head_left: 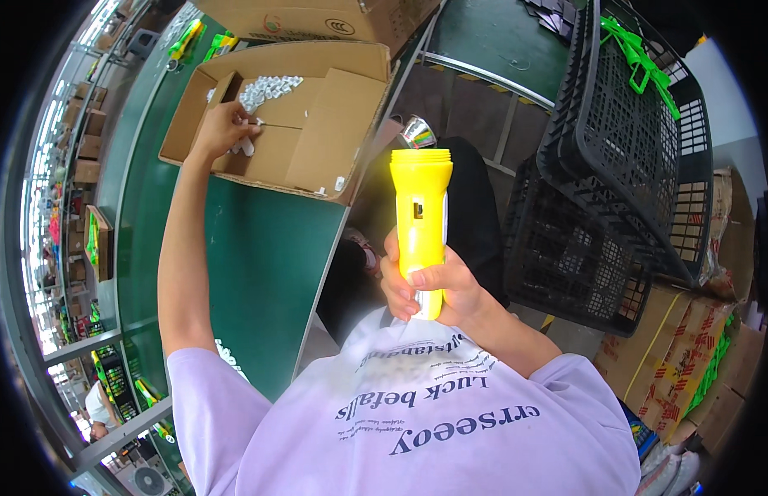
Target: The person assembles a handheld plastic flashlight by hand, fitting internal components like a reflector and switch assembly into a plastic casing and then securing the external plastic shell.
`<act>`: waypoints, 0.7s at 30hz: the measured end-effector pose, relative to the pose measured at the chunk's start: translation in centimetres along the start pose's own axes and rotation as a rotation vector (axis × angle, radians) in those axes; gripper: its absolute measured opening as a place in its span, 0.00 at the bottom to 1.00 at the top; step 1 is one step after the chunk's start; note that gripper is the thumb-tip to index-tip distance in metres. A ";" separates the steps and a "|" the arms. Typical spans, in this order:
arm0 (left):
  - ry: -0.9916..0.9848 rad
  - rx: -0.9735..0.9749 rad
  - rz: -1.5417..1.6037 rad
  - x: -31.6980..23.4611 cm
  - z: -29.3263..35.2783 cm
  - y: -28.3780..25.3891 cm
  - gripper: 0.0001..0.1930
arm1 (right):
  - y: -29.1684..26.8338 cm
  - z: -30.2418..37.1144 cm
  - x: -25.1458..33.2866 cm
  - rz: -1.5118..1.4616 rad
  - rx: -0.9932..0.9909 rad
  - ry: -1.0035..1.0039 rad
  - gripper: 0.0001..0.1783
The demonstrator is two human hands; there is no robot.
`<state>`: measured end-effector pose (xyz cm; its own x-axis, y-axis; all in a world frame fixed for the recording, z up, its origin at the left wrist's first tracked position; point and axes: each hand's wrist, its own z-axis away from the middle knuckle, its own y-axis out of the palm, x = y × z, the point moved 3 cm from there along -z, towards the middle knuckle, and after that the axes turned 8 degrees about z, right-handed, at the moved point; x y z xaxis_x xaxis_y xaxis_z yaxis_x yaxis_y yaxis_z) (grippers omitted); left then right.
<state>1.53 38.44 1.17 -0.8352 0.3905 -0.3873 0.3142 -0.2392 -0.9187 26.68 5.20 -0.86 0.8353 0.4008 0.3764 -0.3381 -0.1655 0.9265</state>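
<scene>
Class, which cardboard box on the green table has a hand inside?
The open, shallow box nearer the person: the left hand is inside, beside white pieces; neither hand touches the box behind.

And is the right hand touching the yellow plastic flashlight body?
Touching: the head view shows the right hand wrapped around the lower part of the yellow plastic flashlight body.

A green workbench point(260, 273) and stacked crates point(594, 190) show a workshop.

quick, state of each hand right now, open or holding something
Left hand: reaching into the cardboard box; open or closed can't be told.
Right hand: closed, holding the yellow flashlight body.
</scene>
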 end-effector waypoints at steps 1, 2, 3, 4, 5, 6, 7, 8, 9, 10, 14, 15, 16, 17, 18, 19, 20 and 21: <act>-0.015 -0.005 0.007 0.2 0.1 0.0 0.16 | -0.1 0.0 0.0 0.002 -0.011 0.007 0.22; -0.028 -0.007 0.015 -0.3 0.2 0.2 0.16 | -0.2 0.1 -0.1 0.003 -0.026 0.011 0.22; -0.067 0.004 0.017 -0.7 0.3 0.1 0.13 | -0.3 0.1 0.0 -0.003 -0.023 0.000 0.22; -0.059 0.013 0.022 -1.2 0.3 -0.1 0.13 | -0.5 0.0 0.0 -0.003 -0.035 -0.007 0.22; -0.064 -0.016 0.082 -1.2 0.6 -0.4 0.11 | -0.5 0.0 -0.1 -0.003 -0.029 -0.004 0.22; -0.071 -0.046 0.142 -1.2 0.9 -0.6 0.10 | -0.6 0.0 -0.3 -0.004 -0.022 0.000 0.22; -0.045 -0.053 0.237 -1.1 1.2 -0.8 0.08 | -0.4 -0.1 -0.3 -0.002 -0.029 0.012 0.22; -0.047 -0.047 0.239 -1.4 1.4 -0.8 0.08 | -0.4 -0.2 -0.4 -0.005 -0.034 0.013 0.22; -0.023 -0.059 0.311 -1.7 1.9 -1.1 0.08 | -0.3 -0.3 -0.5 -0.001 -0.028 0.017 0.23; -0.001 -0.074 0.382 -1.9 2.6 -1.4 0.08 | -0.2 -0.2 -0.7 0.003 -0.019 0.024 0.23; 0.043 -0.067 0.710 -13.0 7.7 -1.7 0.06 | -0.5 -0.1 -0.5 0.034 -0.040 0.019 0.23; 0.058 -0.067 0.798 -15.5 9.5 -1.6 0.05 | -0.5 -0.2 -0.6 0.042 -0.033 0.021 0.23; 0.104 -0.073 0.864 -17.4 11.1 -1.2 0.05 | -0.7 -0.2 -0.6 0.050 -0.033 0.017 0.22; 0.145 -0.084 0.928 -19.0 12.8 -0.8 0.05 | -0.6 -0.2 -0.5 0.041 -0.038 0.017 0.22; 0.192 -0.058 1.039 -20.1 14.5 -0.3 0.05 | -0.2 -0.2 -0.3 0.041 -0.052 0.026 0.21; 0.247 -0.048 1.178 -21.0 15.8 0.5 0.06 | 0.1 -0.2 -0.3 0.041 -0.063 0.041 0.20; 0.312 -0.060 1.232 -21.6 16.7 1.3 0.07 | 0.2 -0.2 -0.4 0.032 -0.061 0.050 0.20; 0.320 -0.047 1.238 -22.1 17.3 1.9 0.08 | 0.3 -0.2 -0.5 0.025 -0.031 0.040 0.20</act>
<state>12.75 14.01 9.30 0.1679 0.1275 -0.9775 0.8217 -0.5659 0.0673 26.07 5.13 -0.82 0.8088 0.4326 0.3983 -0.3720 -0.1481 0.9163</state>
